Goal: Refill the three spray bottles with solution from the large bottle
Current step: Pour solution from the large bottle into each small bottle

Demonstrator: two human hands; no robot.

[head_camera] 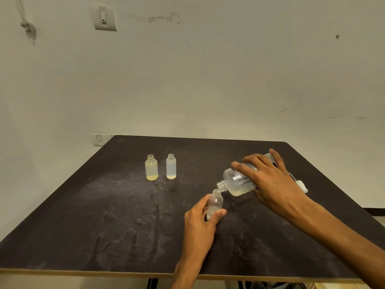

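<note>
While my right hand [270, 180] wraps its fingers over the large bottle [237, 182] and tips it neck-down, my left hand [200, 222] curls round a small clear spray bottle [215, 203], thumb across its lower front. I hold that small bottle upright near the middle of the dark table [104, 226], and the big bottle's open mouth sits right at its neck, touching or nearly so; I cannot tell which. A little pale yellowish liquid pools in the low side of the large bottle. Farther from me than the held bottle and off to its left, two more uncapped spray bottles stand side by side, apart: a yellowish one [151, 167] and a whiter one [171, 166], each with a shallow layer of liquid. Behind my right hand lies a white spray cap [302, 185].
</note>
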